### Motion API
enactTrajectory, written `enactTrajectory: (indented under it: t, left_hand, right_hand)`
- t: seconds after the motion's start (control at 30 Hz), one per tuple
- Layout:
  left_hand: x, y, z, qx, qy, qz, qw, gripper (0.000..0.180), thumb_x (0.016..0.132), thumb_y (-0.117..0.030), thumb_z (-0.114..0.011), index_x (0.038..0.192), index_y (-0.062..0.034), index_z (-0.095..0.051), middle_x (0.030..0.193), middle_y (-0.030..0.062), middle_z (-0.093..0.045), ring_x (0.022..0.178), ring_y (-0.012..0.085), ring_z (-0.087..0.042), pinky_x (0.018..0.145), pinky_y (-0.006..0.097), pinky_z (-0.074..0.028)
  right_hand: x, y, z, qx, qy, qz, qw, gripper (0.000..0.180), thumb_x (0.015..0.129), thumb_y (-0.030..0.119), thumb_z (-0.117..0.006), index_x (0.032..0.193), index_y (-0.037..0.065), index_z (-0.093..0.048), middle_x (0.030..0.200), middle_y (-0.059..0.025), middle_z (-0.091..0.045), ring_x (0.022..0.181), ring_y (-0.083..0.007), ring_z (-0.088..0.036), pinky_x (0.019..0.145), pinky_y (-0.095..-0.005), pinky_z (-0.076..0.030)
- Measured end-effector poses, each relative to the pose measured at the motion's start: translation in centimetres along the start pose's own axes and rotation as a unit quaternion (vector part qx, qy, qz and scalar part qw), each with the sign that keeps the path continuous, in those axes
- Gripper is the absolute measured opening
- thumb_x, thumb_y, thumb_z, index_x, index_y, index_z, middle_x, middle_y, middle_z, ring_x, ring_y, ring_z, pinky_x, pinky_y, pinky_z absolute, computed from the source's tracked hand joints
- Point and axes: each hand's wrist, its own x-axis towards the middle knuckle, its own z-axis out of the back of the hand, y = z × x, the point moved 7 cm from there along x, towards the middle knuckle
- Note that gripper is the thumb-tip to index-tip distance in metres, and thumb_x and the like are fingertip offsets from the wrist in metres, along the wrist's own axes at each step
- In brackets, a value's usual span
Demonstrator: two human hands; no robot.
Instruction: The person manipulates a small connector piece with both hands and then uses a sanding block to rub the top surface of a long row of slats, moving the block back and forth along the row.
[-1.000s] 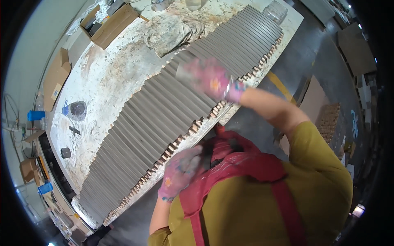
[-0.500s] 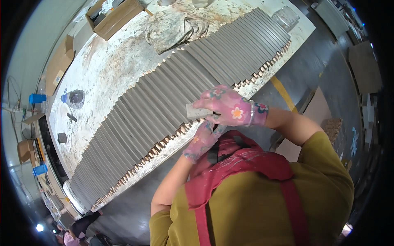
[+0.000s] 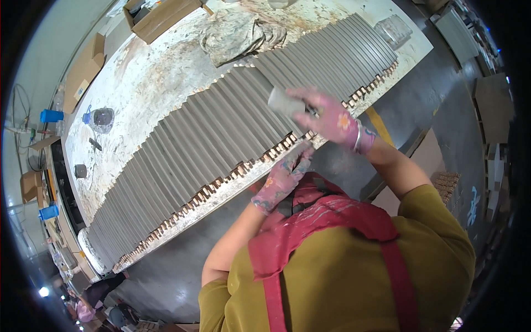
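Note:
A long row of grey, grooved strips (image 3: 199, 138) lies side by side on the white table, their pale wooden ends stepping along the near edge. My right hand (image 3: 337, 119), in a pink flowered glove, grips a pale grey flat block (image 3: 286, 102) over the strips right of the middle; its fingers are slightly blurred. Closer to me, my left hand (image 3: 282, 176) wears a matching glove. Its fingers stretch toward the strip ends at the table's edge, and I see nothing held in them.
A crumpled stained cloth (image 3: 232, 39) lies behind the strips. A clear plastic container (image 3: 392, 31) sits at the table's far right corner. Cardboard boxes (image 3: 166, 19) stand along the far side. Cardboard (image 3: 426, 157) leans at the right, and a person (image 3: 91, 301) is at the lower left.
My right hand has moved right and farther over the strips with the block. My left hand has shifted slightly right, and the two hands have come apart. The view has shifted a little.

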Motion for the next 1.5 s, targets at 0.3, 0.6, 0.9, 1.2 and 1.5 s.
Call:
enactTrajectory:
  t: [0.3, 0.6, 0.9, 1.2, 1.5]
  left_hand:
    - [2.0, -0.4, -0.3, -0.068, -0.049, 0.056, 0.995, 0.051, 0.098, -0.008, -0.048, 0.145, 0.0, -0.03, 0.134, 0.0091, -0.05, 0.118, 0.0147, -0.049, 0.102, 0.029, -0.038]
    - [1.1, 1.0, 0.7, 0.163, -0.085, -0.021, 0.983, 0.035, 0.096, -0.017, -0.056, 0.127, -0.0016, -0.049, 0.117, 0.0076, -0.059, 0.103, 0.015, -0.055, 0.089, 0.029, -0.045]
    - [0.2, 5.0, 1.9, 0.007, -0.062, -0.01, 0.998, 0.035, 0.098, -0.014, -0.052, 0.131, -0.0011, -0.047, 0.124, 0.0062, -0.055, 0.108, 0.0117, -0.052, 0.095, 0.029, -0.044]
    - [-3.6, 0.5, 2.9, 0.005, -0.064, 0.136, 0.989, 0.045, 0.099, -0.013, -0.05, 0.141, 0.0007, -0.039, 0.134, 0.0112, -0.052, 0.125, 0.0178, -0.048, 0.107, 0.031, -0.036]
    - [-3.9, 1.0, 3.1, -0.13, -0.095, 0.078, 0.984, 0.045, 0.099, -0.014, -0.051, 0.14, 0.0019, -0.04, 0.134, 0.0099, -0.052, 0.123, 0.0178, -0.049, 0.104, 0.03, -0.038]
  right_hand:
    - [2.0, -1.0, 0.6, -0.029, -0.052, 0.043, 0.997, 0.042, 0.083, 0.021, -0.067, 0.123, 0.012, -0.057, 0.123, -0.0101, -0.061, 0.115, -0.0327, -0.055, 0.1, -0.0368, -0.042]
    - [-1.4, 2.3, -3.2, -0.205, 0.145, 0.109, 0.962, 0.048, 0.081, 0.022, -0.065, 0.127, 0.017, -0.054, 0.122, -0.0062, -0.059, 0.116, -0.0282, -0.054, 0.1, -0.0427, -0.039]
    - [-3.2, 3.6, -5.8, -0.18, 0.159, 0.171, 0.955, 0.043, 0.079, 0.024, -0.067, 0.121, 0.019, -0.058, 0.117, -0.0074, -0.06, 0.11, -0.029, -0.056, 0.097, -0.0454, -0.04]
    - [-2.3, 3.5, -8.1, -0.285, 0.02, 0.198, 0.938, 0.045, 0.078, 0.026, -0.07, 0.121, 0.021, -0.058, 0.118, -0.0036, -0.059, 0.114, -0.0237, -0.054, 0.098, -0.0469, -0.037]
    - [2.6, 2.3, -6.9, -0.342, -0.033, 0.148, 0.927, 0.047, 0.08, 0.026, -0.068, 0.125, 0.018, -0.055, 0.119, -0.0067, -0.057, 0.113, -0.0253, -0.054, 0.098, -0.0434, -0.036]
